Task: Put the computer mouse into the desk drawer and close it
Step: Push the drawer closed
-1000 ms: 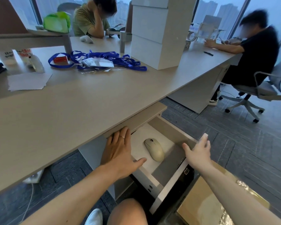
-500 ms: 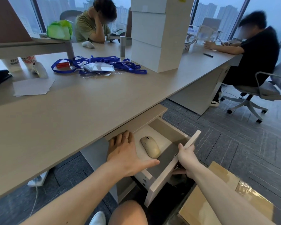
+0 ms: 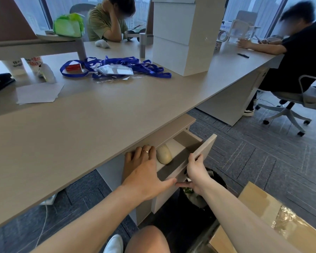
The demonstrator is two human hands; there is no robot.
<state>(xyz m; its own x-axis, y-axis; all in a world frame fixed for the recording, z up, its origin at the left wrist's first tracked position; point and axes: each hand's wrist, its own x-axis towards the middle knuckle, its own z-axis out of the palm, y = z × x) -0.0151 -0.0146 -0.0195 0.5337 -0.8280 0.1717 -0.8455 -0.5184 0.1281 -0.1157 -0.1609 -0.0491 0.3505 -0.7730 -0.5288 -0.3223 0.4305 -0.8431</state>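
Note:
A beige computer mouse [image 3: 164, 154] lies inside the desk drawer [image 3: 187, 141], which is partly pulled out under the long desktop [image 3: 84, 128]. The drawer's front panel [image 3: 202, 149] stands angled out. My right hand [image 3: 196, 170] grips that front panel from the outside, fingers over its top edge. My left hand [image 3: 144, 172] rests flat on the drawer's left side and front corner, fingers spread, just left of the mouse. A ring shows on one finger.
Blue lanyards [image 3: 120, 67], papers [image 3: 39, 93] and stacked white boxes [image 3: 185, 35] lie on the desk. Two people sit at the far side and right end. A cardboard box [image 3: 274, 218] and a dark bin [image 3: 199, 199] stand on the floor by my right arm.
The drawer has slid inward under the desk, so less of its inside shows. My right hand moved from the panel's top corner down onto its face and pushes with it.

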